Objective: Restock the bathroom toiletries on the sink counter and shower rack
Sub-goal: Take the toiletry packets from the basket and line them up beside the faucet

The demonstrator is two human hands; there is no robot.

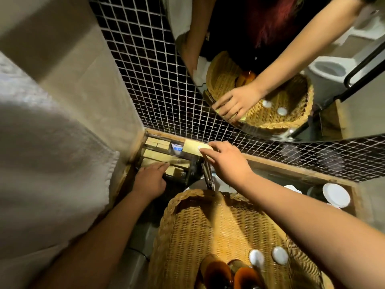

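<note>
We hold a flat pale box (192,147) in our right hand (227,163). The grip is clamped on its right end, fingertips on top and thumb beneath as far as we can tell. The box sits at the back of the table (295,174), close against the tiled wall, with its long axis running along that wall and its free end pointing left.

The clear tray (192,170) lies just left of the grip and a little nearer to us. The packets (156,155) in it lie along much the same line as the box. We judge the coming move to be a short slide left and down with little turning.

Our left hand (150,180) is nearer the tray, its fingers straight and resting on the front packets, grasping nothing. The basket (173,203) sits close below both arms.
</note>
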